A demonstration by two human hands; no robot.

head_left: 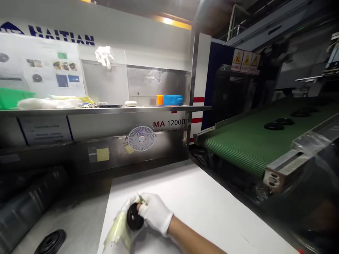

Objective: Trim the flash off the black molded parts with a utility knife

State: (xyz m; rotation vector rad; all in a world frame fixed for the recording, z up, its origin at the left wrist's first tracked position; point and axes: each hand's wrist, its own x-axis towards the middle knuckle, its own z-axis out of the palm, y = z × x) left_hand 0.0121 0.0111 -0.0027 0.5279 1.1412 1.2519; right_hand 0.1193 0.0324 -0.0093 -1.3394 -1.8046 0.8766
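While the left hand [119,225] and the right hand [155,213], both in white gloves, are coming together on a black round disc [135,217], the disc is sitting clamped between them, just above a white sheet [190,197] on the bench. The right fingers [150,208] are wrapping over its upper side and hiding part of it. A yellowish film [118,231] is hanging from around the left hand and lying against the white sheet. A thin pointed bit [141,198] is showing at the right fingers, too small to tell what it is.

Head view, around them: a second black disc [50,242] is lying on a grey mat [66,215] at lower left, beside a dark rolled bag [29,199]. On the right, a green conveyor belt [238,144] is carrying three black discs [284,121], and a clear plastic sheet [312,141] is hanging in front of its near side, partly blocking it. Ahead, a metal shelf [106,110] is holding a blue box [172,100] and a green tray [13,98]. A small white fan [141,138] is sitting below the shelf, and a white glove [104,56] is hanging above it.
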